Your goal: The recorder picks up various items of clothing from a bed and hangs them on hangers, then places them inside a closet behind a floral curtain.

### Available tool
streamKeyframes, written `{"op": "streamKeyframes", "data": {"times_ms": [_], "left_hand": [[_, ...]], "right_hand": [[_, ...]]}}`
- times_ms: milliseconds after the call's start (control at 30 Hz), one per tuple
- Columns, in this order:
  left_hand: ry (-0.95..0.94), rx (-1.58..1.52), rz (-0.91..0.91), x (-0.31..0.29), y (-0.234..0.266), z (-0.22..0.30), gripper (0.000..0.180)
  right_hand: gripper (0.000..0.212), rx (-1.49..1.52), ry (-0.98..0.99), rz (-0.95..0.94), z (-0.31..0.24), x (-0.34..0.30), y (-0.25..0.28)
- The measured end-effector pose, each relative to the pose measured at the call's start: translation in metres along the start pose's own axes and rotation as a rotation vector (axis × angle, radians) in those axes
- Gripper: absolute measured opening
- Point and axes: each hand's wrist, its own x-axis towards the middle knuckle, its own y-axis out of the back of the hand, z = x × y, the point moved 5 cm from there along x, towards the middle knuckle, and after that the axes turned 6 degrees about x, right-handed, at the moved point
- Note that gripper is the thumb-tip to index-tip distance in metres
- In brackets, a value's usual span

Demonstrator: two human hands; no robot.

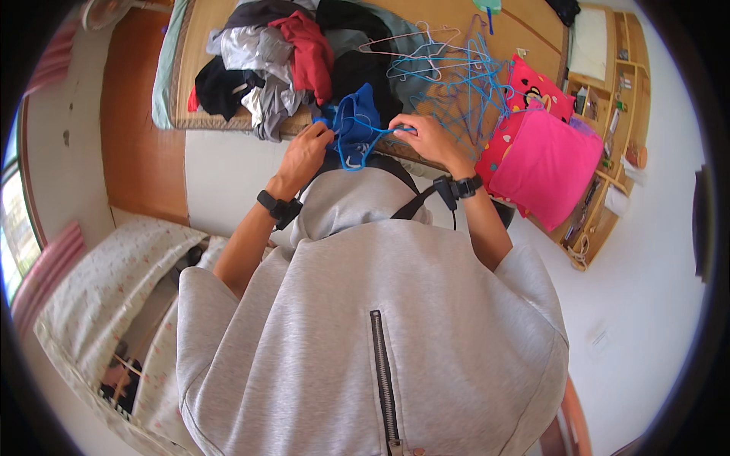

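Observation:
A blue clothes hanger (382, 133) stretches between my two hands at the front edge of the bed. My right hand (433, 139) pinches one end of it between thumb and fingers. At the other side my left hand (307, 152) is closed, with blue showing just past its fingers; whether it grips the hanger, the cloth or both is hidden. A bright blue garment (356, 110) hangs bunched behind and around the hanger. Just beyond my left hand lies a heap of clothes in grey, black and red (308, 57).
Several tangled hangers (464, 76) lie on the bed mat (525, 23) at the far right. Next to them are a pink cushion (544, 163) and a wooden shelf unit (627, 99) with small items. A cloth-covered wardrobe (114, 281) stands at the left.

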Motion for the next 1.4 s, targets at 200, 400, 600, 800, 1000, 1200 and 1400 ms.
{"op": "streamKeyframes", "data": {"times_ms": [200,400,600,800,1000,1200,1400], "left_hand": [[0.127,0.078,0.076,-0.047,-0.003,0.034,0.026],[0.178,0.152,0.087,-0.09,-0.004,0.073,0.02],[0.308,0.188,0.124,-0.146,0.011,0.094,0.015],[0.387,0.258,0.284,-0.202,0.018,0.097,0.012],[0.608,0.256,0.368,-0.303,0.005,0.071,0.016],[0.699,0.265,0.583,-0.42,0.018,0.069,0.024],[0.794,0.265,0.487,-0.502,0.001,0.058,0.02]], "right_hand": [[0.014,-0.333,0.18,-0.203,0.007,0.014,-0.005],[0.012,-0.483,0.225,-0.291,0.01,0.028,-0.034],[0.011,-0.724,0.273,-0.324,-0.013,0.028,-0.068],[0.009,-0.87,0.519,-0.499,-0.065,0.003,-0.154],[0.007,-1.06,0.667,-0.546,-0.115,-0.035,-0.252],[0.007,-1.167,0.645,-0.685,-0.151,-0.08,-0.363],[0.011,-1.169,0.688,-0.783,-0.202,-0.108,-0.472]]}}
